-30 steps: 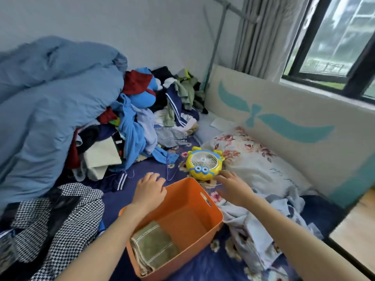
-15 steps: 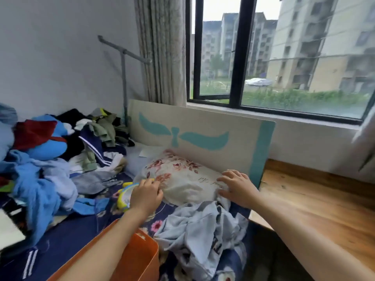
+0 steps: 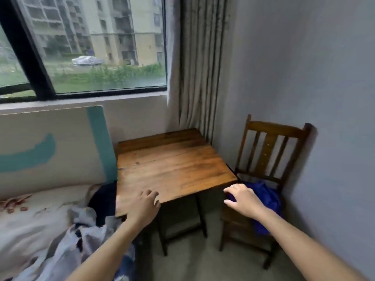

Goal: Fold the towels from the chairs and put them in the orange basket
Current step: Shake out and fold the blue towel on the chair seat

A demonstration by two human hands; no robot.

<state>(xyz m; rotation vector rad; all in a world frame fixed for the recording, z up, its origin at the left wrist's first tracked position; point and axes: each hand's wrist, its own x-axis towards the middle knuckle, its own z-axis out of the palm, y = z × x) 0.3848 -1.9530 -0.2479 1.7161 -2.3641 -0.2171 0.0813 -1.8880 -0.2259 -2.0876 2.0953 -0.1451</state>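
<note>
At 4 o'clock: blue towel (image 3: 265,197), a crumpled heap on the seat of the wooden chair (image 3: 272,138).

Right in front of it, right hand (image 3: 244,201), palm down, fingers loosely spread, nothing gripped; fingertips over the towel's 9 o'clock edge, contact impossible to tell. Over at 6 o'clock, left hand (image 3: 143,205), fingers loosely curled, holding nothing, above the near edge of the wooden table (image 3: 172,165). Chair back against the grey wall (image 3: 314,78), seat just beside the table's 3 o'clock corner. Up at 12 o'clock, striped curtain (image 3: 198,67) down into the corner; at 11 o'clock, black-framed window (image 3: 101,47). At 9 o'clock, cream headboard (image 3: 50,149) with teal markings; at 8 o'clock, rumpled bedding (image 3: 30,220) right up beside the table.
</note>
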